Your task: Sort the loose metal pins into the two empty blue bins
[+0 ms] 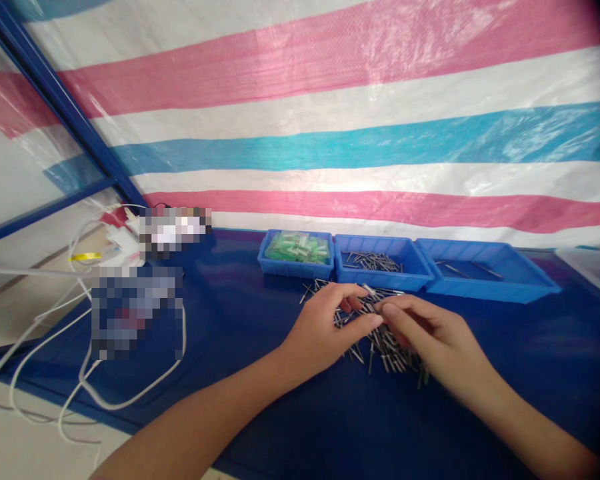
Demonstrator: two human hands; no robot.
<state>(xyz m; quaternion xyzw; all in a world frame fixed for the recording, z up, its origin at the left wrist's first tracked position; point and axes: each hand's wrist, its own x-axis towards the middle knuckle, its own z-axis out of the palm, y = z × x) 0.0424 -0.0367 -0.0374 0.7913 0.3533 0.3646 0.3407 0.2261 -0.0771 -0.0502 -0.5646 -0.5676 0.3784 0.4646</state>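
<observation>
A pile of thin metal pins that look like blind rivets [393,353] lies loose on the blue table, under and between my hands. My left hand [325,323] hovers over the pile's left side, its thumb and forefinger apart in a curve. A short silver piece shows by that forefinger's tip; whether it is touched I cannot tell. Over the right side, my right hand [435,333] has thumb and forefinger pressed together near the left fingertips. What sits in this pinch is too small and hidden to make out.
Behind the pile stand three blue bins in a row: a left bin [295,269] with a bag of green pieces [297,248], a middle bin [347,275] with similar pins, and a right bin [495,288] with a few pins. White cables [125,403] loop at left. A striped sheet [330,150] hangs behind.
</observation>
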